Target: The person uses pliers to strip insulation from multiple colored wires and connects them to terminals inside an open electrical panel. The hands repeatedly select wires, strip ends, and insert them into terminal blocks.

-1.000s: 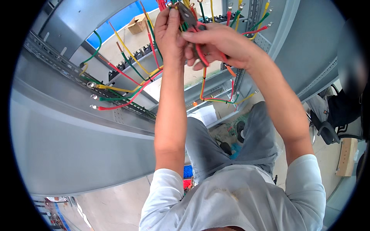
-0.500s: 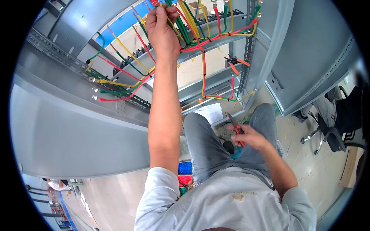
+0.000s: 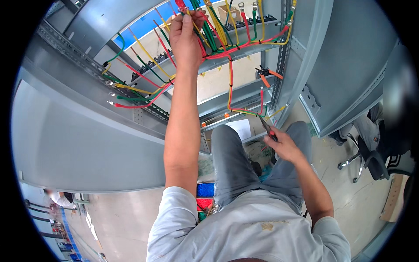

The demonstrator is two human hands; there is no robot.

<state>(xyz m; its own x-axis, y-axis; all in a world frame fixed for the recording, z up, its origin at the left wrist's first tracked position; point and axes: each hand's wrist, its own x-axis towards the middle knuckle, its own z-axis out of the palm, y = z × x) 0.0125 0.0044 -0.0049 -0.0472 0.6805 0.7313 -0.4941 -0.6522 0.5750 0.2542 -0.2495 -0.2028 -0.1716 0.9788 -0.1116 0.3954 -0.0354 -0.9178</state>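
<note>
My left hand (image 3: 185, 37) is raised inside a grey metal cabinet frame, its fingers pinched round a wire near red insulation (image 3: 180, 5) at the top edge. The gripped end is partly hidden by the fingers. Red, yellow and green wires (image 3: 216, 37) stand close beside it, several tipped with metal lugs (image 3: 255, 6). Lower down, over my knees, my right hand (image 3: 281, 145) grips pliers (image 3: 267, 126) with red handles; their dark jaws point up and left. A tied wire bundle (image 3: 230, 83) runs down the frame above the pliers.
Orange-handled cutters (image 3: 267, 75) rest on the frame at right. White paper (image 3: 239, 129) lies by my left knee. Cabinet doors (image 3: 83, 148) stand on both sides. Blue and red bins (image 3: 205, 190) are beside my left thigh. An office chair (image 3: 371, 159) is at far right.
My right hand has lifted the pliers slightly, and their jaws have come nearer the lower wire bundle. My left hand stays at the wires, shifted slightly down in view.
</note>
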